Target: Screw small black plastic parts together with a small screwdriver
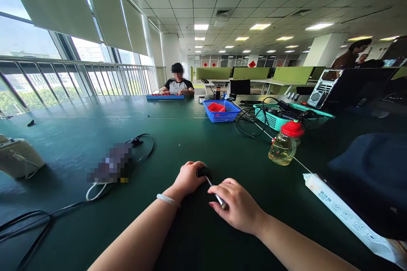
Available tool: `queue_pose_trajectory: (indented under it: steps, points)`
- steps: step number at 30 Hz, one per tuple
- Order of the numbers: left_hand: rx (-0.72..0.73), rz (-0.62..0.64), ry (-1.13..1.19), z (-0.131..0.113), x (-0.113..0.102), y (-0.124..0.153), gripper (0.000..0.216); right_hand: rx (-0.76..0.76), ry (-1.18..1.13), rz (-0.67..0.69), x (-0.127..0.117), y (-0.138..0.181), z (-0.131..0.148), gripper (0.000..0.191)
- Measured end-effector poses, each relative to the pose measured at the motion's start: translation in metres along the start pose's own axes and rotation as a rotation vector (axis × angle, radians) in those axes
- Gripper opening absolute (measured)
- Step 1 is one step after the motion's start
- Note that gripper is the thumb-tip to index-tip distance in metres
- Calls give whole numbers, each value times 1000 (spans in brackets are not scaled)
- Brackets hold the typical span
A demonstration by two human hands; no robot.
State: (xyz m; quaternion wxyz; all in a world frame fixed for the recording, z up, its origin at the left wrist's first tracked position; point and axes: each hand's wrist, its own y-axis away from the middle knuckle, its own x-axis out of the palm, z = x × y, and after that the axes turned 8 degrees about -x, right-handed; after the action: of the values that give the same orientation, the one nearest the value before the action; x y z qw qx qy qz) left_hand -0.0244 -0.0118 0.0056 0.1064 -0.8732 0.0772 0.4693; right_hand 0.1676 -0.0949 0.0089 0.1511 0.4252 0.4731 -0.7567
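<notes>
My left hand (188, 176) is closed around a small black object (202, 172) resting on the dark green table (178, 144). My right hand (237, 205) pinches a thin metal tool (215, 193), like a small screwdriver, whose tip points into the black object. Both hands rest on the table near its front edge, close together. A white band circles my left wrist.
A small bottle of yellow liquid with a red cap (285, 144) stands right of my hands. A blue basket (221, 111) and a teal basket (280, 116) with cables sit farther back. A cable (140, 148) and white device (17, 156) lie left. Another person (177, 82) sits at the far end.
</notes>
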Motion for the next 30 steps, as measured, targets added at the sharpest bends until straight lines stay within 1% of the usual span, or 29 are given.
queue_pose_trajectory:
  steps: [6,10,13,16,21,25,30]
  points:
    - [-26,12,-3,-4,-3,2,39,4,-7,-21,-1,-1,1,11]
    - [-42,19,4,-7,-4,2,39,16,5,-28,0,-1,1,13]
    - [-43,13,21,-7,-3,2,45,22,3,-23,0,0,0,12]
    - [-47,9,39,-5,-2,1,48,29,-2,-10,0,1,-1,11]
    - [-47,1,25,-3,-1,0,39,39,-4,50,1,2,-1,11]
    - [-44,10,17,-3,-2,0,39,48,5,93,2,3,0,9]
    - [-56,10,20,-2,-1,1,40,60,29,85,2,2,0,3]
